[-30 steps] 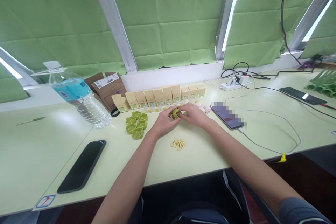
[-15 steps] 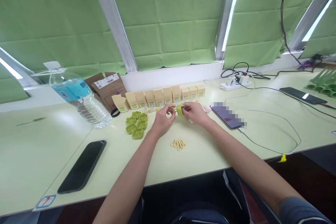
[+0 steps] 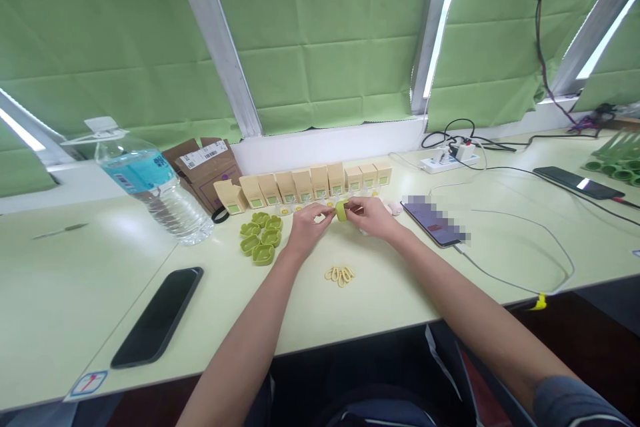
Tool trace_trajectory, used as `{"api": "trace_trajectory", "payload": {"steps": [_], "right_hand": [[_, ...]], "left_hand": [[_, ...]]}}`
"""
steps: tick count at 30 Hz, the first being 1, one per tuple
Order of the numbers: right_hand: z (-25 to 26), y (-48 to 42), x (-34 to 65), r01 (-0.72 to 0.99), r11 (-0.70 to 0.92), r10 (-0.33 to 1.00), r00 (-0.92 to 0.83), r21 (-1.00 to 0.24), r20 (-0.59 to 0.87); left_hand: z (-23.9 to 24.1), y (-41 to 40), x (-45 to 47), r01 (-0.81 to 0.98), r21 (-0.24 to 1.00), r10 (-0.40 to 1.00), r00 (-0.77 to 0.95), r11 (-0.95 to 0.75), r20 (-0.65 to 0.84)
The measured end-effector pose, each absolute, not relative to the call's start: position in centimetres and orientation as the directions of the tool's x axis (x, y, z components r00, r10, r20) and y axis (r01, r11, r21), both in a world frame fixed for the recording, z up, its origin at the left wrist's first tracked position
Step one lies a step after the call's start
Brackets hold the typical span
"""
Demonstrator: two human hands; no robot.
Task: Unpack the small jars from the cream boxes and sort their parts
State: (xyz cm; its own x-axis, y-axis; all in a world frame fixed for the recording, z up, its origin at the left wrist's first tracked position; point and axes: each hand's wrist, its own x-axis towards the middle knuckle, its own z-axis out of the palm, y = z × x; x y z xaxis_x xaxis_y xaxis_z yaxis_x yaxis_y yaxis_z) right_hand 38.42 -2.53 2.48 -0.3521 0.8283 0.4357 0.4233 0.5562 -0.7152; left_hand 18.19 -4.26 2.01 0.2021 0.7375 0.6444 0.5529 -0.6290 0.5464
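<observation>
My right hand (image 3: 371, 216) grips a small green plastic cup (image 3: 341, 211) from its right side, a little above the table. My left hand (image 3: 311, 225) is closed in a pinch at the cup's left side. A small yellow ring is between its fingertips, now mostly hidden by them. On the table below the hands lies a little cluster of yellow rings (image 3: 341, 275). Several more green cups (image 3: 263, 253), with shaped outlines, stand in a group left of my left hand.
A row of small tan boxes (image 3: 302, 183) stands behind the hands, with small clear items before it. At left are a water bottle (image 3: 155, 180), a cardboard box (image 3: 210, 173) and a black phone (image 3: 157, 317). A cabled phone (image 3: 433, 220) and a power strip (image 3: 447, 161) are at right.
My left fingertips have closed in against the green cup, covering most of the yellow ring. The cup has turned slightly in my right hand. Things on the table stay put.
</observation>
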Motion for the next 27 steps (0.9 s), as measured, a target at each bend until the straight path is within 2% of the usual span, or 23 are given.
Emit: {"api": "trace_trajectory", "payload": {"steps": [5,11,19,27], "right_hand": [[2.55,-2.71,38.44,0.435,0.585,0.809,-0.382,-0.685,0.448],[2.83,-2.92,38.47,0.436,0.683,0.728,-0.477,-0.586,0.493],[2.73,-2.80,38.49,0.428,0.696,0.713,-0.509,-0.577,0.482],[2.62,-2.88,38.37,0.503,0.681,0.731,-0.510,-0.532,0.453]], "left_hand": [[1.76,-4.00,17.93,0.555,0.564,0.753,0.187,-0.611,0.631],[1.68,-3.88,17.73,0.552,0.559,0.747,0.192,-0.619,0.637],[1.33,-3.73,17.65,0.557,0.547,0.751,0.237,-0.625,0.617],[1.32,-3.87,17.76,0.583,0.498,0.738,0.294,-0.642,0.608]]}}
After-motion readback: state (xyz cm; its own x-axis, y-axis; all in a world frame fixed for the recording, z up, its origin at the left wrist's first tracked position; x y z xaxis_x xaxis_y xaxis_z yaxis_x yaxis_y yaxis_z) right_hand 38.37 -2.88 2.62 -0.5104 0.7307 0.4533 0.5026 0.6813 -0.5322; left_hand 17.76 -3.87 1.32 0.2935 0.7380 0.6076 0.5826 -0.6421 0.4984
